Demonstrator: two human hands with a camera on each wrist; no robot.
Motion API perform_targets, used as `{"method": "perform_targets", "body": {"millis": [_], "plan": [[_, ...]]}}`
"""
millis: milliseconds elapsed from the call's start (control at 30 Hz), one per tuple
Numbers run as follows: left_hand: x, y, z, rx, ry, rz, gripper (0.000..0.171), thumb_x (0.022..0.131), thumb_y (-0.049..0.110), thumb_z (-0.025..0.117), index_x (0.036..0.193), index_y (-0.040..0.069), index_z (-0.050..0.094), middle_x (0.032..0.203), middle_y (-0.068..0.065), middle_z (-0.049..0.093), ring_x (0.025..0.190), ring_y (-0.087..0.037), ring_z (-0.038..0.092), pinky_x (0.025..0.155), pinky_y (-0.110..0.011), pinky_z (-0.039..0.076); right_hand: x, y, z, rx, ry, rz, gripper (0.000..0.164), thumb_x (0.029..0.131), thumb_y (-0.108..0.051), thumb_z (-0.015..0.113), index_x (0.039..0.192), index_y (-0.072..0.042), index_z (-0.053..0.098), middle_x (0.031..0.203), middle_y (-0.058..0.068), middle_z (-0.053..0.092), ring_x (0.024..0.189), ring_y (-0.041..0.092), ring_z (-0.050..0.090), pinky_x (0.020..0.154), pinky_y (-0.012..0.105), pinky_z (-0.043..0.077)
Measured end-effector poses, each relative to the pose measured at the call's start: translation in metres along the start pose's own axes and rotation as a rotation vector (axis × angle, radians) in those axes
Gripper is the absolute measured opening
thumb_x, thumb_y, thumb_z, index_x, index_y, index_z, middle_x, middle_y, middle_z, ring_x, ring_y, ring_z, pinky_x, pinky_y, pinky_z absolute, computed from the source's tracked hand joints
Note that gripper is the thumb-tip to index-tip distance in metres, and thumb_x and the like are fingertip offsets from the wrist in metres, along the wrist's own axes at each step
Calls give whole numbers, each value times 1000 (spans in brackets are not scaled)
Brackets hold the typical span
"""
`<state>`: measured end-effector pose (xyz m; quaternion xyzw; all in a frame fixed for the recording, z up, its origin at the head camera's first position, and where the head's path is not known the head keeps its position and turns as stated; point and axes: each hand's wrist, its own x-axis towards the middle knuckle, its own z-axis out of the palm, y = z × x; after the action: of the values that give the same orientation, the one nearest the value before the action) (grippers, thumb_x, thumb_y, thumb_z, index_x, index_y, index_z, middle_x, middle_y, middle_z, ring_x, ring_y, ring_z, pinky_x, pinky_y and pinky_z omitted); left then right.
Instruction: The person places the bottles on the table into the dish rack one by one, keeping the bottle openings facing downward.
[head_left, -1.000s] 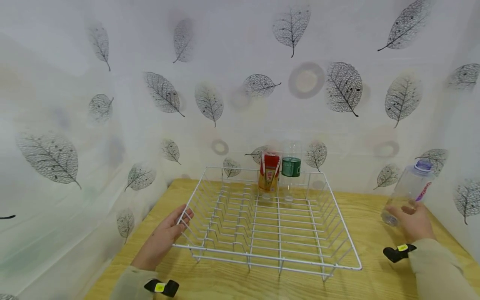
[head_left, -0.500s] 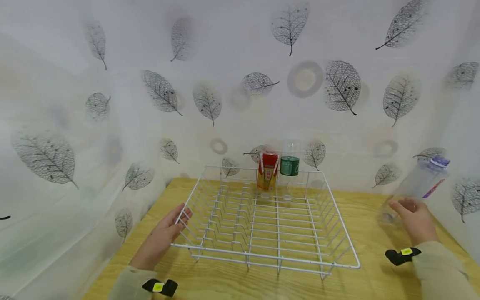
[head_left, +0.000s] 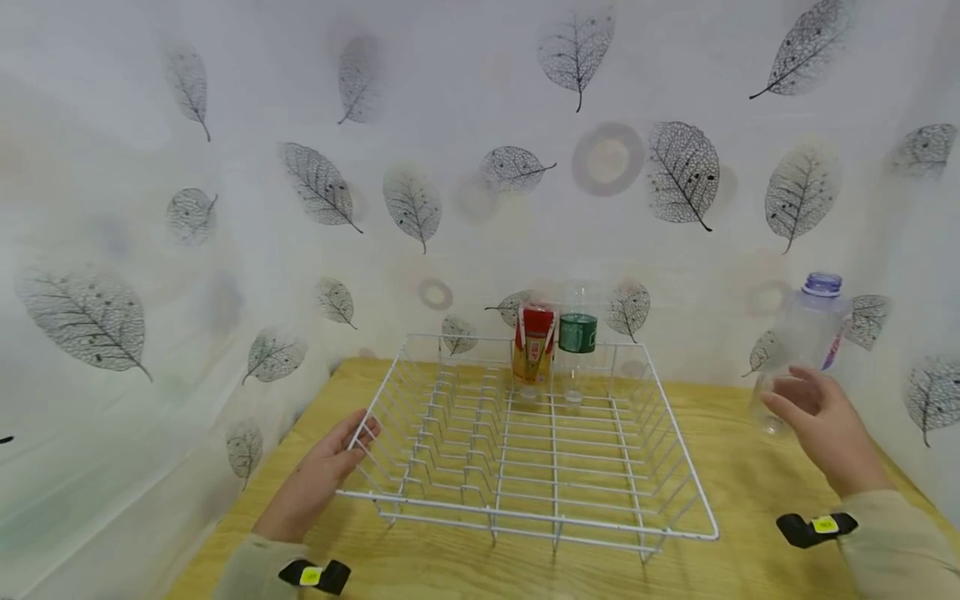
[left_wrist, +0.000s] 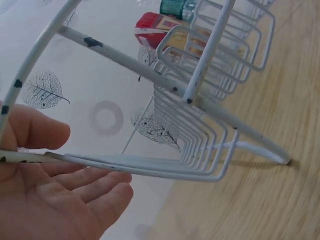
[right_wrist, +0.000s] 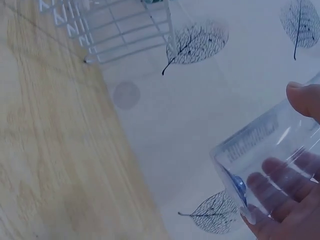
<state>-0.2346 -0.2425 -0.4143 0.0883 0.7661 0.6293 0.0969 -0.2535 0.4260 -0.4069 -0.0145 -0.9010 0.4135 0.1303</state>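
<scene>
My left hand (head_left: 322, 475) holds the left rim of a white wire dish rack (head_left: 495, 509). In the left wrist view, that rim runs between thumb and fingers, the thumb above it and the loosely bent fingers below. At the right, my right hand (head_left: 832, 425) grips a clear plastic bottle (head_left: 813, 333) with a bluish, uncapped neck and a pink-purple mark. It is nearly upright, leaning slightly. Through its clear wall in the right wrist view, fingers (right_wrist: 282, 180) show behind it. Two more clear bottles stand at the rack's back, one with a red-and-yellow label (head_left: 535, 346), one with a green label (head_left: 578, 333).
The rack rests on a wooden tabletop (head_left: 435, 558), with upright dividers (head_left: 480, 433) along its left part. A pale leaf-printed sheet (head_left: 480, 242) encloses the table at the back and sides.
The right hand has raised the bottle and brought it from a stronger rightward tilt to nearly upright. The left hand and the rack stay in place; the view shifts slightly.
</scene>
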Motion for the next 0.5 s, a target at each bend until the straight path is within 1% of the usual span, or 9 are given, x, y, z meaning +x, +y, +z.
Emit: {"method": "perform_targets", "body": {"millis": [67,100,133,167,233,267,333,433,500], "plan": [[-1,2,-2,55,-1,10,62,108,6,37,162,1,8,163,-22,22,150,-38,18,120,-51,16,-2,-14,0,-21,-26,-30,87,102,-47,56,162,-4,10,147,30,42,118,30,50,75,21,49],[-2,3,-4,91,-6,16,62,108,8,38,162,1,8,163,-23,21,150,-40,17,120,-53,15,-3,-22,0,-33,-40,-39,87,102,-47,56,162,-4,10,147,30,42,118,29,51,75,23,50],[-3,5,-4,124,-10,25,63,109,10,39,162,0,7,164,-23,19,151,-40,15,120,-55,13,-4,-29,0,-43,-51,-53,87,103,-46,56,162,-4,9,147,31,42,119,31,52,78,30,54],[-3,6,-5,164,-12,35,63,109,12,40,162,1,7,165,-23,17,151,-41,13,120,-56,12,-5,-35,1,-56,-59,-68,87,102,-46,57,162,-4,10,146,31,43,119,33,53,78,32,55],[-4,11,-6,251,-16,54,66,110,20,43,162,3,6,166,-21,12,151,-41,11,120,-57,11,-8,-50,2,-74,-75,-90,88,102,-46,58,163,-5,9,146,32,42,125,46,50,86,51,55],[-4,14,-6,304,-9,67,68,110,25,44,163,4,6,167,-19,9,151,-42,10,119,-58,11,-10,-57,3,-83,-82,-102,89,102,-46,59,163,-5,10,147,33,42,127,52,46,87,61,52],[-4,22,-3,404,11,96,72,109,34,46,163,7,8,168,-18,6,151,-43,10,119,-62,11,-14,-70,4,-103,-87,-128,90,101,-46,61,163,-4,10,146,34,42,129,58,41,88,75,42],[-2,36,4,538,48,156,76,107,43,49,164,11,10,167,-18,9,150,-45,11,115,-69,15,-20,-89,7,-139,-86,-160,92,99,-46,64,162,-4,12,144,31,46,129,58,41,87,74,42],[0,46,12,609,67,214,78,105,45,51,164,12,12,167,-19,12,150,-44,13,115,-70,17,-24,-100,10,-163,-91,-190,90,98,-44,66,161,-4,16,141,29,50,127,57,44,86,73,43]]}}
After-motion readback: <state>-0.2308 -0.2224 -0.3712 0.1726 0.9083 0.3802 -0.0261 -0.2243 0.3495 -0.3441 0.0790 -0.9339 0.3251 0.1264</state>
